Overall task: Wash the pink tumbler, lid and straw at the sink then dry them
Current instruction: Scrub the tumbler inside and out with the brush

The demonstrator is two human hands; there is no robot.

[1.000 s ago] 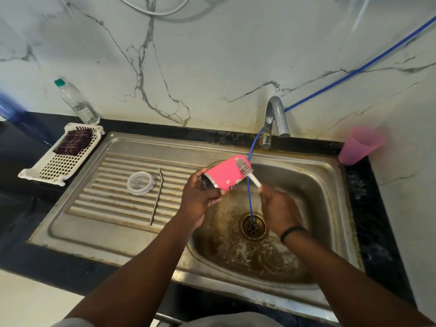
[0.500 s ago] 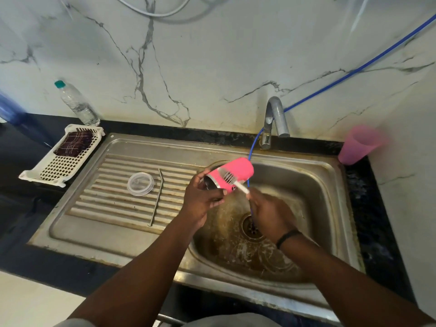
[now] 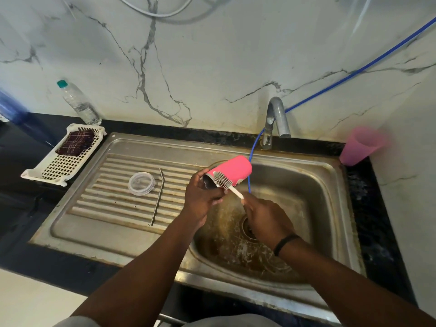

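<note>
My left hand (image 3: 202, 198) grips the pink tumbler (image 3: 233, 169) at its open end, holding it on its side above the sink basin (image 3: 313, 185). My right hand (image 3: 264, 218) holds the white handle of a bottle brush (image 3: 224, 181). The bristles lie against the tumbler's outer wall near the rim. The clear round lid (image 3: 141, 183) and the metal straw (image 3: 157, 197) lie on the ribbed drainboard (image 3: 113, 204) to the left.
A tap (image 3: 274, 119) with a thin blue hose (image 3: 253, 152) hangs over the basin. A pink plastic cup (image 3: 361, 145) stands at the right corner. At the left are a white basket (image 3: 56, 166) with a checked cloth (image 3: 76, 142) and a water bottle (image 3: 79, 102).
The brush has slid along the tumbler's side from its closed base toward the open rim. My right hand moved left and toward me with it. The tumbler stayed in my left hand.
</note>
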